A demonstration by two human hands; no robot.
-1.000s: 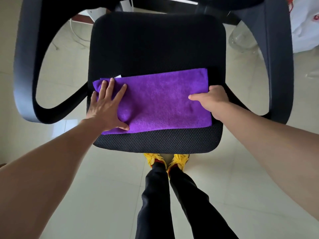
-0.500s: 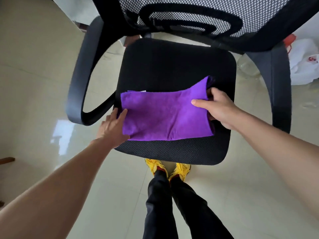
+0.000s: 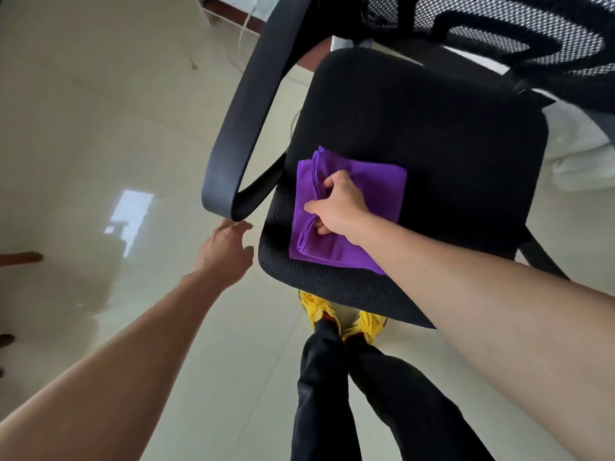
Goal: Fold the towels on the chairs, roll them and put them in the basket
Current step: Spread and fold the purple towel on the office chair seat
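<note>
Purple towel [image 3: 376, 184]: lies on the front left part of the chair seat [image 3: 432, 128], folded into a thick, many-layered rectangle, with the stacked edges turned toward the left armrest [image 3: 246, 121]. Right hand [image 3: 336, 204]: reaches across the towel and grips that stacked edge, fingers [image 3: 327, 188] curled down into the layers and pinching cloth, one fingertip tucked between two folds lower down. Left hand [image 3: 226, 251]: hovers off the seat's front left corner, just below the end of the armrest, touches neither towel nor seat, holds nothing, fingers loosely relaxed and a little apart. Further out: mesh backrest [image 3: 499, 31] at the top right, pale glossy floor [image 3: 100, 128] all round, yellow shoes [image 3: 316, 311] and black trousers [image 3: 319, 394] close to the seat's front edge. As to progress: folding of this towel looks done or very nearly done, judging by the neat rectangle and the number of layers. Rolling looks not yet begun, since no coil shows anywhere in the cloth. Hard to tell whether the grip on the edge is a last tidy of the fold or the start of the roll. Left to do, then: roll the towel and put it in the basket. No basket, other towels or other chairs in view, so cannot say how many towels remain.
</note>
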